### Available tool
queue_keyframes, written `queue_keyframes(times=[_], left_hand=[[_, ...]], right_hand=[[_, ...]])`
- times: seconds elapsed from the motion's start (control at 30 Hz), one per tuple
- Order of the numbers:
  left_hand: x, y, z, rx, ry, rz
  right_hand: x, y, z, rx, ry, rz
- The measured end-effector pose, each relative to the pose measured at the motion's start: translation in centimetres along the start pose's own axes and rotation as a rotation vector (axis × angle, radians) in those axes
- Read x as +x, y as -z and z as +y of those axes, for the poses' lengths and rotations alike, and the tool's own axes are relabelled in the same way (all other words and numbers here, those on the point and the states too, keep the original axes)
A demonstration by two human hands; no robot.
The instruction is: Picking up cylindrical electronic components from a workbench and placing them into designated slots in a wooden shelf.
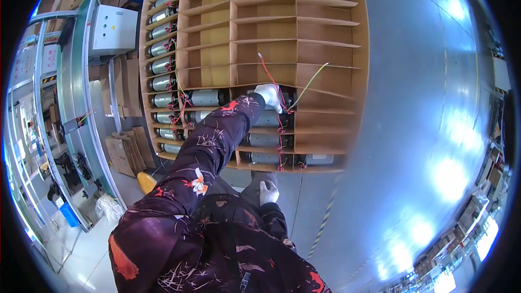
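My left hand (268,96), in a white glove, reaches into a large cardboard box (362,70) split into cells by cardboard dividers. Its fingers close on an electric motor (288,97), a cylinder with a dark end, partly covered by the hand. From that end rise a red wire (266,68) and a yellow-green wire (315,78). Another silver motor (205,97) lies in the cell to the left, and several more lie in the nearer rows. Also gloved, my right hand (268,191) is curled closed low by my leg, outside the box.
A column of silver motors (163,66) fills the box's left side; the far middle cells (263,24) show bare cardboard. Left of the box stand a grey control cabinet (114,28), a metal frame (97,114) and flattened cardboard (127,154). Shiny grey floor (412,103) stretches to the right.
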State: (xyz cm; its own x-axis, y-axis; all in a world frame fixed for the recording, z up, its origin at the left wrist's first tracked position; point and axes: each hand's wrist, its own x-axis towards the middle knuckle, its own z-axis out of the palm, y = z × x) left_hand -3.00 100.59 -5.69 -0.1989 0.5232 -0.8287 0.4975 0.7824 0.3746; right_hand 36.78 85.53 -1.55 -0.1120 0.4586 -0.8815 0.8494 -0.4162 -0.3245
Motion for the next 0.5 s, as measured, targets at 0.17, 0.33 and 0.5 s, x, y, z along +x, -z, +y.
queue_keyframes(times=[0.17,0.33,0.5], left_hand=[[-1.8,-5.5,-0.4,-0.096,-0.108,0.495],[-2.7,-7.5,0.1,-0.308,-0.268,0.835],[-4.5,-7.7,-5.5,-0.235,-0.313,0.686]], right_hand=[[1.1,0.4,-0.5,-0.156,0.042,0.006],[3.2,-0.6,-3.8,-0.236,0.217,0.025],[5.6,-2.1,-18.1,-0.553,0.797,0.113]])
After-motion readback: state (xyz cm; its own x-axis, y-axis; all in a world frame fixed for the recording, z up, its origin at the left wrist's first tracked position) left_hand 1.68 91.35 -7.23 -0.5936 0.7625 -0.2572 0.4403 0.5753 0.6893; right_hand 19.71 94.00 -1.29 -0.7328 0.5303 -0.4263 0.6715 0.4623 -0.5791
